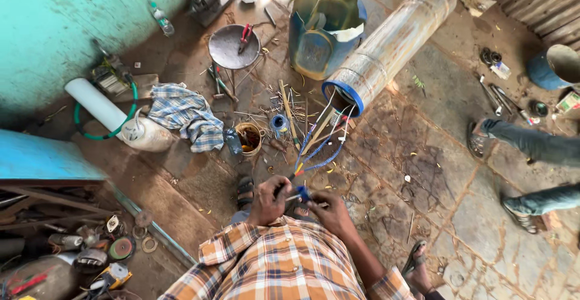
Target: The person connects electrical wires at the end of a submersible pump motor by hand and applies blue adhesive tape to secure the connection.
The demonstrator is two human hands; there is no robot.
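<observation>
L hand (pixel 267 200) & R hand (pixel 329 206), grips closed on blue wires (pixel 317 155)

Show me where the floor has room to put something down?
The stone floor is mostly bare between the long metal cylinder and another person's sandalled feet. It is crowded with wire scraps between the small yellow cup and blue wires, just beyond the left hand and right hand.
</observation>
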